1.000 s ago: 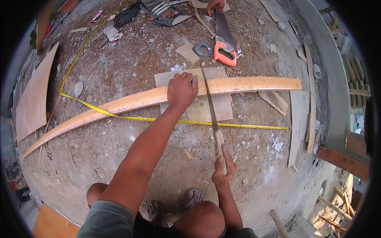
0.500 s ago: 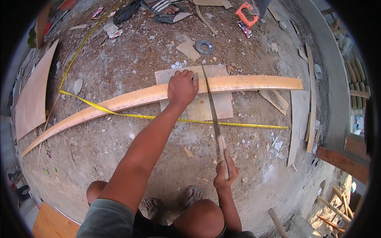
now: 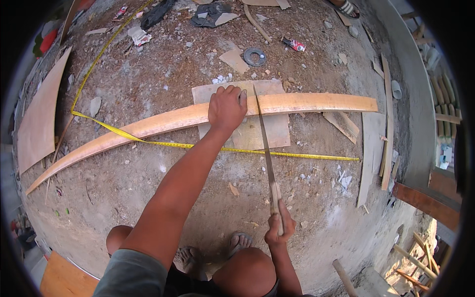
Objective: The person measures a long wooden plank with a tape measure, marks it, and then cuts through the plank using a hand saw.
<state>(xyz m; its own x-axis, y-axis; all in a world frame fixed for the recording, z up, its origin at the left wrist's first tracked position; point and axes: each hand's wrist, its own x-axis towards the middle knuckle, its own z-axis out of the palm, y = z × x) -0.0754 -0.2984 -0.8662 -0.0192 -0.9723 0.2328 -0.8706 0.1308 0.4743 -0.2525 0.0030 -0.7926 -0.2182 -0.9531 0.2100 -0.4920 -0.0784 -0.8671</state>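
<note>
A long wooden plank, bent by the lens, lies across the ground over flat pale boards. My left hand is closed over the plank near its middle, pressing from above. Just right of it, the blade of a handsaw crosses the plank's edge at a steep angle. My right hand grips the saw's pale wooden handle, low and near my right knee. A yellow measuring tape runs along the ground on the near side of the plank and passes beneath the saw.
A dark ring and torn wrappers lie beyond the plank. A plywood sheet is at the left, narrow boards at the right by a low concrete wall. Another person's sandaled foot is at the far right.
My right hand has drawn the saw slightly back toward me. My left hand stays on the plank. The other person's foot moved from far middle to far right, and the orange-handled saw is out of view.
</note>
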